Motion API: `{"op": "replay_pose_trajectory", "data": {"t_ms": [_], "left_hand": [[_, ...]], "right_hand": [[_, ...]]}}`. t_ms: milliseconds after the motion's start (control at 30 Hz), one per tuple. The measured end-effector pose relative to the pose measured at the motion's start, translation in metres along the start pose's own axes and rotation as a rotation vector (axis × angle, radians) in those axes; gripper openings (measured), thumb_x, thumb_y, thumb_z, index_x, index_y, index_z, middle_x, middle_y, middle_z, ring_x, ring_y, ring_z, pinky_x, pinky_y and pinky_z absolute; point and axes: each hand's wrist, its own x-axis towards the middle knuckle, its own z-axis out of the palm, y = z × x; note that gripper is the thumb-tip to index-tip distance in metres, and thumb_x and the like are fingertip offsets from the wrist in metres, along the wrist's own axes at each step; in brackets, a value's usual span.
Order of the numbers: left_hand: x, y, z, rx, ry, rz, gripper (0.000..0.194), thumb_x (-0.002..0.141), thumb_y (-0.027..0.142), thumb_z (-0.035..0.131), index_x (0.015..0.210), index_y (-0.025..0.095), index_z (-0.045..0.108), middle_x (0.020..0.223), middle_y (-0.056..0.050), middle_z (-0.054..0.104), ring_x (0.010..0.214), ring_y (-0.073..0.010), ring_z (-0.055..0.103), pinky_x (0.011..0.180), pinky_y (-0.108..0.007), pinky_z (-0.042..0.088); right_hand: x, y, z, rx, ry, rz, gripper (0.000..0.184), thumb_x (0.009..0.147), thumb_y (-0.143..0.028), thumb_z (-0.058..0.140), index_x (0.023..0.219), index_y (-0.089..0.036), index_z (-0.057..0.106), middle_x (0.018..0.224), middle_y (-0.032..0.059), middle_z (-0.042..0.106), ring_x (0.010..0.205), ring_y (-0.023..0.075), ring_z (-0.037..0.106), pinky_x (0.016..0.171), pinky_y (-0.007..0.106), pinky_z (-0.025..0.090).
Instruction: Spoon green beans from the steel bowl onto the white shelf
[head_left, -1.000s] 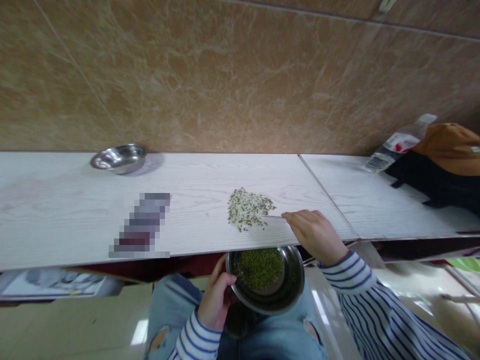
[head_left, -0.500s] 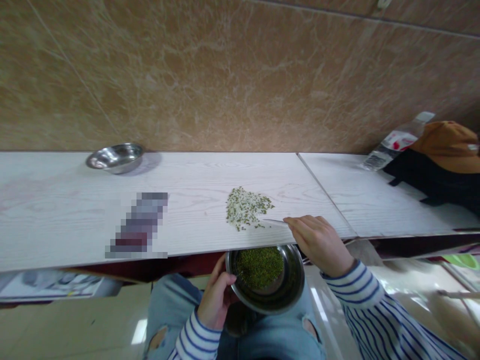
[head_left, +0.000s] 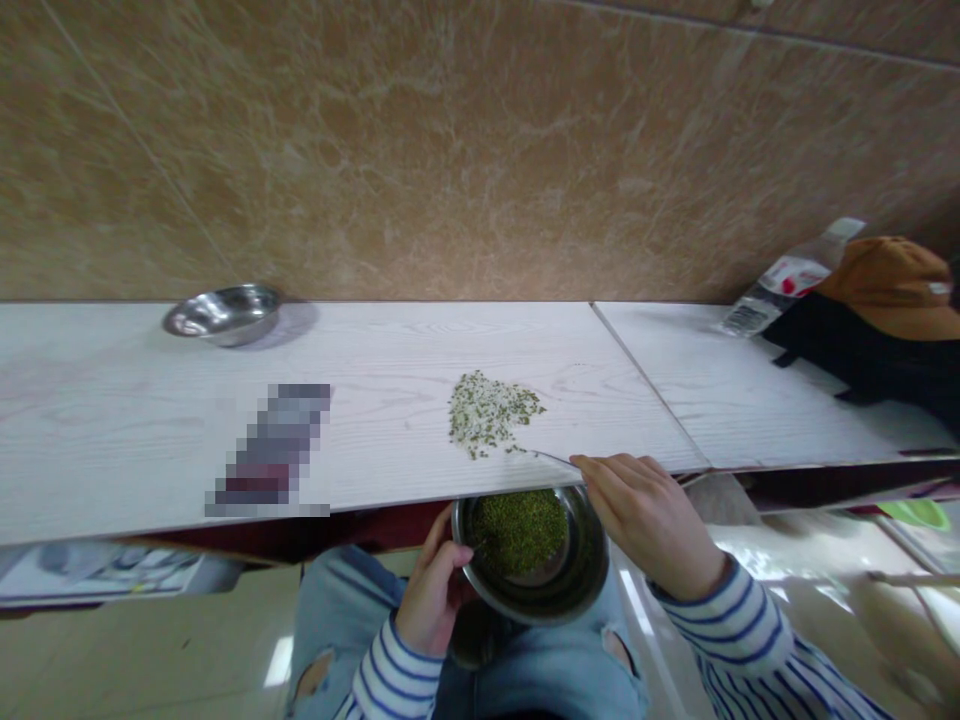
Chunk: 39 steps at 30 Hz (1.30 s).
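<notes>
My left hand (head_left: 435, 590) is closed on the left rim of a steel bowl (head_left: 596, 570), thumb over the edge. Many small green beans (head_left: 521, 530), like mung beans, lie inside. The bowl is just below the table's front edge, above my lap. In my right hand (head_left: 649, 515) is a thin metal utensil (head_left: 553, 459), pinched between thumb and fingers; its exact kind is hard to make out. Its tip points left, close to the lower right edge of a flat pile of white grains and green beans (head_left: 487, 412) on the white table (head_left: 390, 350).
An empty steel bowl (head_left: 225, 318) stands at the back left by the wall. A pixelated dark object (head_left: 274, 445) lies left of the pile. On the right are a plastic bottle (head_left: 784, 285), an orange-brown cap (head_left: 892, 275) and a black cloth item (head_left: 847, 345).
My right hand has drawn down toward the table's front edge, and the utensil's tip has moved slightly down, away from the pile. My left hand and the bowl are where they were.
</notes>
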Motion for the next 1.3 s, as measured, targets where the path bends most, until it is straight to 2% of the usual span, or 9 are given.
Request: {"op": "replay_pose_trajectory", "data": {"t_ms": [300,433,900,1300], "left_hand": [[-0.001,0.001,0.002,0.004,0.008,-0.001,0.063,0.058,0.016,0.055,0.12,0.022,0.045,0.081,-0.001,0.063,0.059,-0.0125,0.052,0.049,-0.024,0.042],[-0.002,0.0,0.003,-0.004,0.013,-0.002,0.064,0.057,0.016,0.056,0.12,0.023,0.046,0.085,-0.002,0.064,0.061,-0.0127,0.053,0.049,-0.023,0.041],[-0.001,0.001,0.002,0.008,0.019,0.0,0.061,0.057,0.017,0.055,0.117,0.023,0.048,0.082,-0.001,0.062,0.06,-0.014,0.053,0.05,-0.026,0.043],[0.002,-0.001,-0.002,0.029,0.024,-0.005,0.064,0.057,0.018,0.055,0.119,0.025,0.047,0.086,-0.001,0.062,0.062,-0.0143,0.053,0.05,-0.026,0.041]], "right_hand": [[-0.002,-0.009,-0.002,0.03,-0.004,-0.032,0.027,0.088,-0.019,0.039,0.11,-0.015,0.055,0.09,0.0063,0.065,0.08,0.0157,0.056,0.072,0.03,0.037],[0.001,-0.009,-0.002,0.018,0.021,-0.017,0.028,0.088,-0.018,0.039,0.11,-0.015,0.055,0.089,0.0068,0.065,0.08,0.0161,0.056,0.071,0.031,0.037],[0.005,0.0,0.0,-0.012,0.017,0.025,0.028,0.087,-0.017,0.041,0.111,-0.014,0.054,0.088,0.0064,0.065,0.079,0.016,0.056,0.07,0.03,0.035],[0.007,-0.006,0.003,0.037,0.01,0.003,0.029,0.087,-0.017,0.04,0.112,-0.014,0.054,0.091,0.0074,0.065,0.082,0.0164,0.056,0.071,0.031,0.038]]}}
